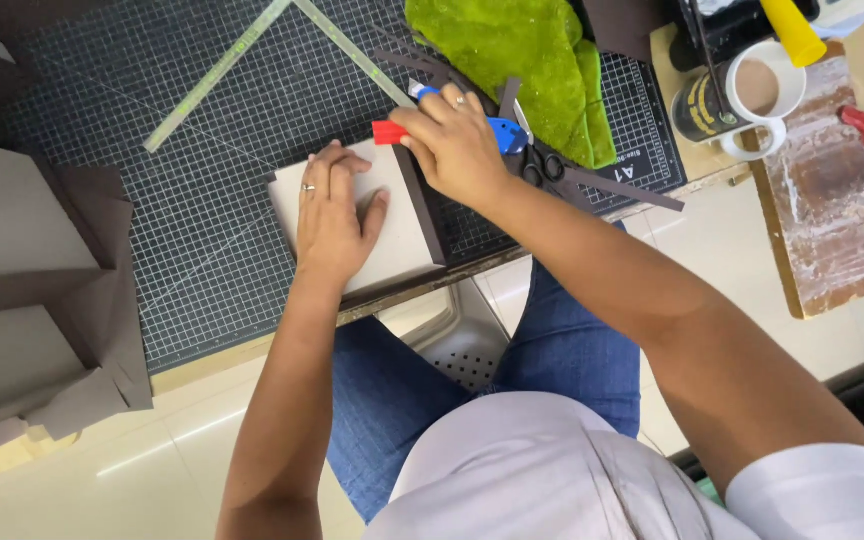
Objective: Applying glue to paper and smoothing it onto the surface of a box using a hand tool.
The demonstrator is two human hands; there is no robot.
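1. A blue and red cutter (452, 131) is gripped in the right hand (455, 143), the fingers curled tightly around its body; only the red end and a blue part are seen past the knuckles.
2. The cutter is held at the far right corner of a pale grey board (392, 225), just over its dark brown edge strip (420, 205).
3. The left hand (330, 215) is laid flat on the board, fingers pressed together and pointing away, thumb spread out to the right; nothing is pinched by it.
4. One board is counted under the hands, resting on one dark gridded cutting mat (202, 200) near the table's front edge.
5. Two clear green rulers (214, 75) are seen on the mat, meeting at the top like an open angle.
6. One green fuzzy cloth (522, 60) is spread beyond the right hand, with one pair of black scissors (542, 160) beside it.
7. One mug (742, 100) is set on the right, on a wooden block (832, 220).
8. Several folded grey and brown card pieces (42, 290) are stacked at the left.
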